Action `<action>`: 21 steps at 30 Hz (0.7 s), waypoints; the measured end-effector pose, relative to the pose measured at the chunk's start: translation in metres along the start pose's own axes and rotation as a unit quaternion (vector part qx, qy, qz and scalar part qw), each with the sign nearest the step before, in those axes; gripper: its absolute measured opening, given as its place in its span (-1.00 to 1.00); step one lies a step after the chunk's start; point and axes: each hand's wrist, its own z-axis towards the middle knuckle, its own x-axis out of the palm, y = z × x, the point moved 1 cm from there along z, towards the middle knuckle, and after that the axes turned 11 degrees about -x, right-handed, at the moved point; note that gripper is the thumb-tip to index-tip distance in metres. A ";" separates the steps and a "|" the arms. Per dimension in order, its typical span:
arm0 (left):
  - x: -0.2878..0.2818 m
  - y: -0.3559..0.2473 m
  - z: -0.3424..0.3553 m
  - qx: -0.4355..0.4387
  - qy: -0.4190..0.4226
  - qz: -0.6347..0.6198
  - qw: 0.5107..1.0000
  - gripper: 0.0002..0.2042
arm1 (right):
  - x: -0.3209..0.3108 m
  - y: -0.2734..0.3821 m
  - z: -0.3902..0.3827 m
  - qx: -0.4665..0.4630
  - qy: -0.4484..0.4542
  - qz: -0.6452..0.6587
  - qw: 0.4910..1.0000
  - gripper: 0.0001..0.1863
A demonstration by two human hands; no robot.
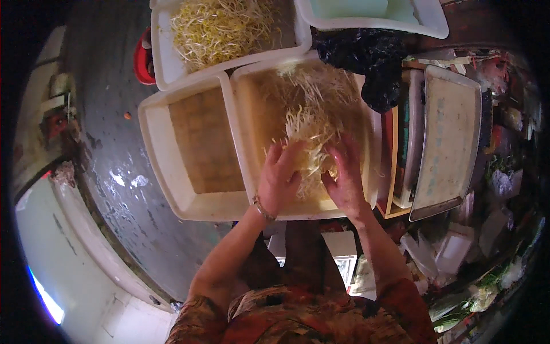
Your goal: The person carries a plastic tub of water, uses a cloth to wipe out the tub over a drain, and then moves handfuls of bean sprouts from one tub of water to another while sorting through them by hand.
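Observation:
A white plastic tub (255, 97) holds cloudy brownish water with pale bean sprouts (311, 126) in it. My left hand (278, 175) is at the left of a clump of them, fingers curved into it, with a metal band round the wrist. My right hand (345, 178) grips loosely at the clump's right side, thumb inward. Just left stands a second tub (156, 143) with brownish liquid. Behind, an upper white tray (163, 63) bears a heap of yellow-headed sprouts (217, 31).
A pale-green-lined tub (372, 17) and black plastic bags (378, 69) lie beyond. At right stand a metal-rimmed tray (447, 137) and cluttered packages (452, 255). A red bowl (143, 69) sits upper left on the wet grey surface (114, 183).

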 end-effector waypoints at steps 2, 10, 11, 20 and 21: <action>0.000 0.000 -0.013 -0.060 0.071 -0.059 0.994 -0.27 | -0.007 0.004 -0.012 0.036 0.028 0.021 0.999 -0.23; 0.037 0.058 0.000 -0.161 0.021 -0.030 0.986 0.09 | 0.017 -0.046 -0.005 0.128 -0.092 0.067 0.985 -0.08; 0.041 0.064 0.005 -0.217 0.048 -0.102 0.970 0.14 | 0.018 -0.038 0.010 0.146 -0.121 0.110 0.976 -0.10; 0.039 0.042 0.029 -0.209 0.157 -0.449 0.854 0.08 | 0.044 -0.064 0.027 0.314 -0.051 0.408 0.856 -0.20; 0.036 0.037 0.028 -0.208 0.155 -0.451 0.854 0.08 | 0.040 -0.059 0.026 0.312 -0.049 0.407 0.857 -0.20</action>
